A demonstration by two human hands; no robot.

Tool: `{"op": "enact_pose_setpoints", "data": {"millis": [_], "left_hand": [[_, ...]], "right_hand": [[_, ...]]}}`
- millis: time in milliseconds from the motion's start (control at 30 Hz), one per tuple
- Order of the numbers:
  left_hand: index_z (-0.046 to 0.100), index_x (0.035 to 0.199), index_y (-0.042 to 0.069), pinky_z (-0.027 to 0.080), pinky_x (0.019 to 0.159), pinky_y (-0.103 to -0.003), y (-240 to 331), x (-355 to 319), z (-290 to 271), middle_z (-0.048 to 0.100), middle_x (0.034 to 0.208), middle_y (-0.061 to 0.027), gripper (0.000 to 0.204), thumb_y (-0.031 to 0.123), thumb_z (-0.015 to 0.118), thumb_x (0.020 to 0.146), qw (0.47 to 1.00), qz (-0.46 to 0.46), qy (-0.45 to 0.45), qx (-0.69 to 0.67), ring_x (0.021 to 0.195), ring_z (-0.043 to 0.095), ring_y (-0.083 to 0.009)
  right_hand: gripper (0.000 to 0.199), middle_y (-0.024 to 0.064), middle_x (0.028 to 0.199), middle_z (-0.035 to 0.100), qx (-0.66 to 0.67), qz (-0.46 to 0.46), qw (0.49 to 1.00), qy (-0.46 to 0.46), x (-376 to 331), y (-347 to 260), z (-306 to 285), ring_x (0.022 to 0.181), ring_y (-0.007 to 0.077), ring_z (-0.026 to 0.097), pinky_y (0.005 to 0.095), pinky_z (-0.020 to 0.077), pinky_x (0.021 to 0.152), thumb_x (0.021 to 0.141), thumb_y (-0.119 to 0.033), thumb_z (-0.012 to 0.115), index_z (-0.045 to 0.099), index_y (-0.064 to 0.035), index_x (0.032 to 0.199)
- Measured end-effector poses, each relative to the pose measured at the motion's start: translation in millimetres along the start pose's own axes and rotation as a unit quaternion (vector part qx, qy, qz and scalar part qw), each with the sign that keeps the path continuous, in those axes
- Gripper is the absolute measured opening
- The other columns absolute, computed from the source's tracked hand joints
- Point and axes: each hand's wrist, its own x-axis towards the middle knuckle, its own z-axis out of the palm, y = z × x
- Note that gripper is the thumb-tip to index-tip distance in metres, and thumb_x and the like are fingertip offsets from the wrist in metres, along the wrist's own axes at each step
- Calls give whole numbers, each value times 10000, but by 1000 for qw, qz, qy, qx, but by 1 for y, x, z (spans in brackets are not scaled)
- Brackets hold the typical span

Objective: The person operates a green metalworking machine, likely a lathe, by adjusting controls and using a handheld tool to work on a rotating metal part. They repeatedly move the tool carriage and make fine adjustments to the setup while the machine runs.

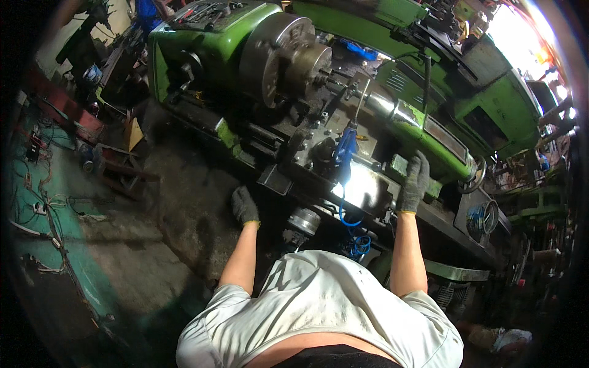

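Observation:
My left hand [246, 206], in a grey knit glove, hangs in the air in front of the lathe [199, 55]. Its fingers look loosely bent, with nothing visible in them. On the right, my gloved right hand [415, 182] is raised by the green tailstock [423, 129], next to a small green block [399, 165]. Its fingers are stretched out and hold nothing visible; whether they touch the machine is unclear. Between the hands, a blue air gun [345, 153] with a long thin nozzle rests on the carriage. A metal cylinder [308, 64] sits at the chuck [268, 58].
Loose tools [205, 13] lie on the headstock. A blue hose [360, 246] dangles before me near a round metal handwheel [304, 221]. The tailstock handwheel [477, 175] juts out at right. Cables [55, 227] and a rusty metal frame [123, 168] lie on the left floor.

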Motion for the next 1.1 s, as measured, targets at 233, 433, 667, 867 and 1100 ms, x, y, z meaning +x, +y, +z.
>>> {"op": "enact_pose_setpoints", "data": {"millis": [233,433,667,867,1100], "left_hand": [[628,1408,13,429,1152,-502,-222,-34,-64,574,1467,-293,759,621,528,964,792,-41,-459,400,1405,516,-454],[680,1343,33,426,1144,-529,-278,-80,-109,579,1459,-277,676,572,448,1007,737,-17,-532,416,1379,536,-455],[730,1251,37,457,1098,-543,-233,-33,-93,649,1360,-265,617,529,430,1031,764,65,-484,422,1314,577,-466],[732,1251,42,461,1090,-546,-188,-13,-70,654,1356,-253,594,515,449,1028,818,94,-446,351,1306,585,-453],[728,1265,52,454,1116,-537,-184,-22,-52,642,1378,-253,600,528,457,1018,763,98,-518,375,1323,576,-450]], "right_hand": [[209,186,1011,684,-142,-316,938,20,-6,-50,67,946,338,650,431,510,882,1059,-179,605,701,6,1070],[201,224,918,685,-217,-234,939,-125,-33,-97,59,898,448,640,501,505,806,1004,-162,630,705,16,950],[244,232,866,649,-173,-247,953,-17,-37,-59,81,865,463,616,539,485,771,1017,-192,578,667,-2,892],[248,203,804,607,-180,-269,946,0,-38,-75,87,820,447,589,542,454,729,1011,-173,563,612,-27,816],[250,197,824,631,-191,-260,946,8,-38,-53,84,831,437,608,530,473,743,1016,-191,567,628,-34,831]]}}
